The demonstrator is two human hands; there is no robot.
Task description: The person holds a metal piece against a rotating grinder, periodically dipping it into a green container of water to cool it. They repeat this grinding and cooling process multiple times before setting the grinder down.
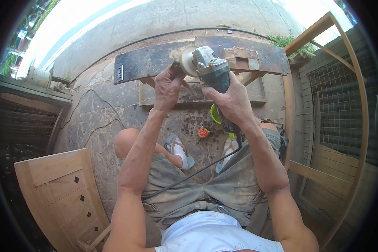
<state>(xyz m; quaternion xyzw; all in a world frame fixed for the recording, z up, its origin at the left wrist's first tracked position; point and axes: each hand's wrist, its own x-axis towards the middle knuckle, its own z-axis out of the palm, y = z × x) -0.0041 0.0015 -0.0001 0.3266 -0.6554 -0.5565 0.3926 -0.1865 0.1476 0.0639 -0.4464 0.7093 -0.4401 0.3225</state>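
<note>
With the right hand [233, 101] clenched round the angle grinder [210, 69], held up over the dark table [151, 59], and the left hand [168, 86] gripping its sanding disc [186, 61], the trigger is best left untouched.

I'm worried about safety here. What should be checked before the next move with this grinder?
1. Right hand firmly gripping the teal and grey angle grinder: ok.
2. Left hand clear of the round tan disc: not ok, its fingers are right at it.
3. Black cord away from the disc: ok, it runs across the lap.
4. Gloves on: not ok, both hands are bare.
5. Closed footwear: not ok, open sandals.
6. Grinder unplugged, disc stopped: cannot tell.
</note>
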